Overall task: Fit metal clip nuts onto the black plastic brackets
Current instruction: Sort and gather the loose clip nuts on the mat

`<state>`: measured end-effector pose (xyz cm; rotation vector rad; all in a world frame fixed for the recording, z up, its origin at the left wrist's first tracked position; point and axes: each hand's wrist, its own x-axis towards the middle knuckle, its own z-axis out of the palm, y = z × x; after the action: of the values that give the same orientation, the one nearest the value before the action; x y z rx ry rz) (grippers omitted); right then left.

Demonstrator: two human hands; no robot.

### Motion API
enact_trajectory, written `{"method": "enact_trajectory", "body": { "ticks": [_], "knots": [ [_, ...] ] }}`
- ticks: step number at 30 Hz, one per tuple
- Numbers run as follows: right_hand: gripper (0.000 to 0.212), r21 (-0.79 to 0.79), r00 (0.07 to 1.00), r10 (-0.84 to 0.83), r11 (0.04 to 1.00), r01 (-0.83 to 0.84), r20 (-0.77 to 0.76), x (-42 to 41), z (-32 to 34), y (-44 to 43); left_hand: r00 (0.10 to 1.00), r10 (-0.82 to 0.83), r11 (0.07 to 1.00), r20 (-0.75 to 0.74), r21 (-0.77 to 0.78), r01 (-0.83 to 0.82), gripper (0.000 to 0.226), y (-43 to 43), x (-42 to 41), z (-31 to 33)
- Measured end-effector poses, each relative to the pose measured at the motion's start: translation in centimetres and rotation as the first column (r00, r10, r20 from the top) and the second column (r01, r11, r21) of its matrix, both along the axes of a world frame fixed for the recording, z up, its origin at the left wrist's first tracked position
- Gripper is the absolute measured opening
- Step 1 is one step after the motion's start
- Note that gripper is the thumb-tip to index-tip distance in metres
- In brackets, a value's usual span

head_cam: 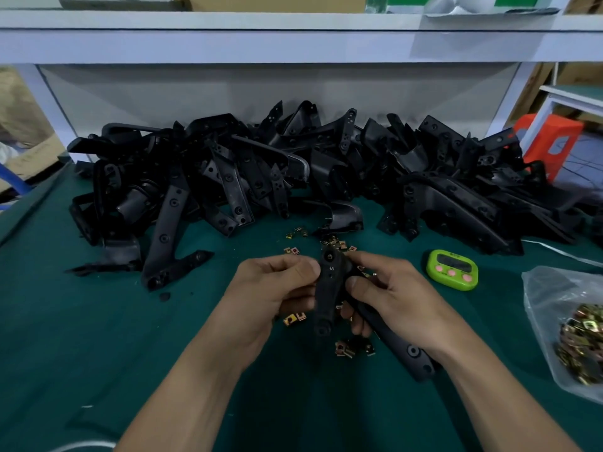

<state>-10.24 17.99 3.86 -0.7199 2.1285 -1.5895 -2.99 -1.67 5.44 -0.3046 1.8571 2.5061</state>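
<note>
Between left hand point(270, 288) and right hand point(391, 295) sits a black bracket point(329, 288), all fingers clamped on it. Beneath them clip nuts point(352, 349) dot the tabletop point(98, 321)

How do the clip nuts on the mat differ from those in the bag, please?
The loose clip nuts lie scattered in small groups; the bagged clip nuts are heaped together. The loose ones lie bare; the bagged ones sit inside a clear bag. Both look brass-coloured.
</note>
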Motion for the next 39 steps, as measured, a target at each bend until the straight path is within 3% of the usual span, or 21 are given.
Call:
{"method": "enact_trajectory", "body": {
  "ticks": [3, 6, 12, 22, 26, 33, 39],
  "knots": [
    [0.029, 0.014, 0.999, 0.0, 1.0, 0.0, -0.047, 0.1, 0.1, 0.0, 0.996, -0.087, 0.996, 0.028, -0.02, 0.088, 0.013, -0.7, 0.2, 0.5],
    [0.03, 0.048, 0.995, -0.013, 0.999, 0.017, -0.102, 0.3, 0.1, -0.1, 0.994, -0.068, 0.995, 0.087, -0.072, 0.075, 0.02, -0.9, 0.2, 0.6],
    [0.034, 0.064, 0.988, -0.067, 0.995, 0.076, -0.143, 0.7, 0.3, 0.0, 0.988, -0.071, 0.997, 0.133, 0.038, 0.067, 0.021, -0.1, 0.1, 0.2],
    [0.033, 0.094, 0.97, -0.109, 0.987, 0.132, -0.218, 1.0, 0.3, -0.2, 0.989, -0.05, 0.998, 0.141, 0.056, 0.043, 0.028, 0.2, 0.1, 0.2],
    [0.033, 0.092, 0.968, -0.123, 0.985, 0.146, -0.218, 1.1, 0.3, -0.3, 0.988, -0.048, 0.998, 0.147, 0.038, 0.043, 0.038, 0.1, 0.1, 0.1],
    [0.033, 0.102, 0.97, -0.132, 0.982, 0.156, -0.205, 1.2, 0.0, -0.4, 0.993, -0.017, 0.998, 0.115, -0.053, 0.023, 0.023, 0.5, 0.1, 0.0],
    [0.034, 0.082, 0.975, -0.121, 0.987, 0.138, -0.184, 1.0, -0.1, -0.4, 0.996, -0.025, 0.992, 0.087, -0.118, 0.035, 0.026, 0.3, 0.0, -0.1]
  ]
}}
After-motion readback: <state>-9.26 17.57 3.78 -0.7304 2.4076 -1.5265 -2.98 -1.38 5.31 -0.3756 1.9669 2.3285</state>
